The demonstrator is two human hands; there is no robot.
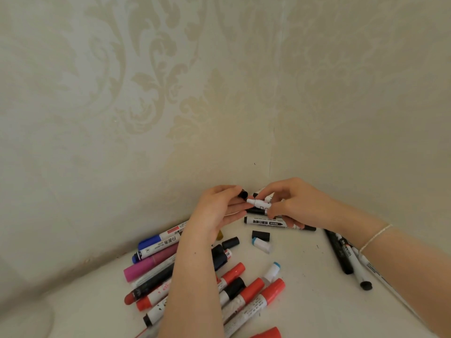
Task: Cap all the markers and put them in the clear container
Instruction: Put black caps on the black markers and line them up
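My left hand (219, 211) pinches a black cap (243, 194) just left of a white marker (259, 203), which my right hand (292, 203) holds with its bare tip pointing at the cap. Cap and tip are a small gap apart. Under my hands lie a white black-ended marker (266, 223) and other black ones. Several red, black, pink and blue markers (244, 292) lie scattered on the white table (305, 301) below my left forearm. Loose caps rest in the middle: a black one (260, 235), a white-and-blue one (262, 245). No clear container shows.
Patterned wallpaper walls meet in a corner (271, 167) right behind my hands. Several black and white markers (351, 262) lie at the right under my right forearm. A red cap (267, 334) pokes in at the bottom edge.
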